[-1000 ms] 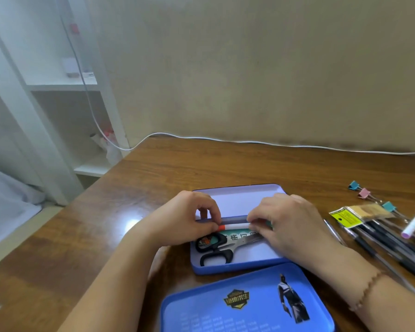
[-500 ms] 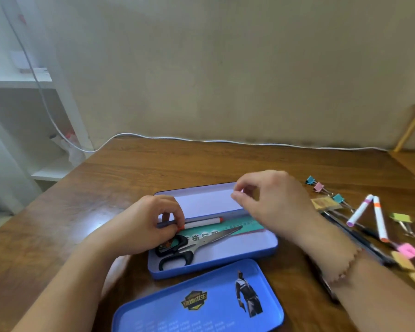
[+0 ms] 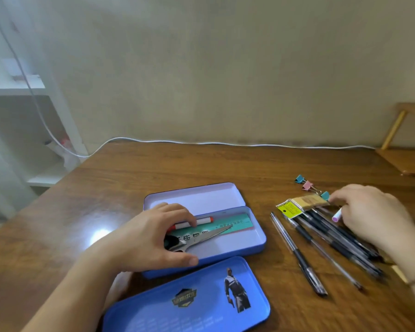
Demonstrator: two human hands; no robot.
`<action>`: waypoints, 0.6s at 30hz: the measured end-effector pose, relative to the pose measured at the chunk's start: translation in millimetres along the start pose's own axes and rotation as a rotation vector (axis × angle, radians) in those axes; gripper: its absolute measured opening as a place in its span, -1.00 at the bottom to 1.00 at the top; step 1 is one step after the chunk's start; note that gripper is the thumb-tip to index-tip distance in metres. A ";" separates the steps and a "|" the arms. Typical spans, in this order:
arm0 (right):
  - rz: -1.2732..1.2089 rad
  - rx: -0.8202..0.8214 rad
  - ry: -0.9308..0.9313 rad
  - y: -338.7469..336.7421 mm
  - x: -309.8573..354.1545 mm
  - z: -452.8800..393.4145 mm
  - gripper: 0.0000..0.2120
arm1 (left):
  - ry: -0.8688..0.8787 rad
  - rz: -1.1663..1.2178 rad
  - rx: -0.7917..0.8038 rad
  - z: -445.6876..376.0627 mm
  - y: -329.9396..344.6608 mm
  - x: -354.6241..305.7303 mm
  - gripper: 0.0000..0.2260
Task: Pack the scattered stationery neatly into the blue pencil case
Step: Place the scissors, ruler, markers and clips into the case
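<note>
Left hand fingers spread across pencil case near rim, gripping nothing. Right hand fingers curled over pens; grip unclear. Table behind case open.

The wooden bench carries an open blue pencil case, its lid just in front, loose pens to the right, three small clips behind them, and a white cable along the back edge.

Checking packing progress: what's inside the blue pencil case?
In the pencil case: a red-capped marker, green ruler, scissors. The left hand covers their handles.
</note>
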State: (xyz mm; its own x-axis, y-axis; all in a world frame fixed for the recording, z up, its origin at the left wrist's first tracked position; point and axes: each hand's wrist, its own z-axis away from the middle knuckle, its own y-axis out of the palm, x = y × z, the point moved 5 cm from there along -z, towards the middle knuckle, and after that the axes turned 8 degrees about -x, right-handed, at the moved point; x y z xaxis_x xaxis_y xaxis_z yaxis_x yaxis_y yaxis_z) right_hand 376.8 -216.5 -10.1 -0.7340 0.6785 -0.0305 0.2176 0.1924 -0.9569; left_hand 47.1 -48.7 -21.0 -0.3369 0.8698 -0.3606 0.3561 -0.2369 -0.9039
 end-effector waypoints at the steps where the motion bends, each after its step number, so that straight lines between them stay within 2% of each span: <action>1: 0.000 0.002 -0.006 0.7 1.0 -0.2 -0.65 | 0.003 0.003 0.000 0.0 0.1 0.1 -0.48; 5: -0.104 0.048 0.020 5.8 0.9 -0.6 -0.62 | -0.030 0.061 -0.049 -0.1 -1.8 4.7 -0.54; 8: -0.180 0.048 0.036 9.9 -5.3 -3.8 -0.66 | -0.052 0.073 -0.066 -0.6 -0.5 7.0 -0.51; 11: -0.223 -0.054 0.019 2.1 -9.6 -6.0 -0.76 | -0.091 0.111 -0.056 0.4 2.1 10.0 -0.47; 13: -0.287 -0.203 -0.069 -12.6 -6.4 -4.4 -0.77 | -0.107 0.119 -0.059 1.0 1.9 10.5 -0.48; 16: -0.330 -0.414 -0.322 -40.4 14.7 7.2 -0.72 | -0.116 0.130 -0.071 0.4 0.2 8.8 -0.53; 18: -0.452 -0.440 -0.494 -52.5 37.9 20.2 -0.63 | -0.136 0.156 -0.074 -0.6 0.1 8.9 -0.59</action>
State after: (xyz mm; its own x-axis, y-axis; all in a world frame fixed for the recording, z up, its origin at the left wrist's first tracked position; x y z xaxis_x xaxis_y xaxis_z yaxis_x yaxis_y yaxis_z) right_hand 324.6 -215.2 33.1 -0.9894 0.0951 0.1098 -0.0108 0.7055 -0.7086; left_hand 44.6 -40.7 -24.1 -0.3852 0.7578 -0.5265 0.4743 -0.3269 -0.8175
